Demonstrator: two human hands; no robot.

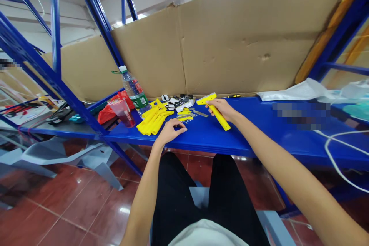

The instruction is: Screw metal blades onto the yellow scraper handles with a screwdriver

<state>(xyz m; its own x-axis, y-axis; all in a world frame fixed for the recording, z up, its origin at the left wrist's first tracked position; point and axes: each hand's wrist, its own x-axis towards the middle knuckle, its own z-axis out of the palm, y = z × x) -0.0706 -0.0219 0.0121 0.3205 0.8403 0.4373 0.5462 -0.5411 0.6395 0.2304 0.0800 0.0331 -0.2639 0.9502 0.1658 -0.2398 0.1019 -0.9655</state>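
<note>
My right hand (223,109) is closed around a yellow scraper (219,117), its T-shaped head with a pale blade edge pointing left and its handle slanting down over the blue table. My left hand (170,131) hovers at the table's front, thumb and forefinger curled together in a pinch; anything between the tips is too small to make out. Just left of it lies a pile of yellow scraper handles (153,119). Beyond the fingertips are tiny screws (187,120), small yellow parts and a flat metal blade (201,113).
A large water bottle (135,93) and a plastic cup (123,113) with red contents stand left. Small black-and-white boxes (183,103) lie behind the parts. A yellow-and-black screwdriver (234,96) rests by the cardboard wall (225,46). A white cable (331,142) hangs at right.
</note>
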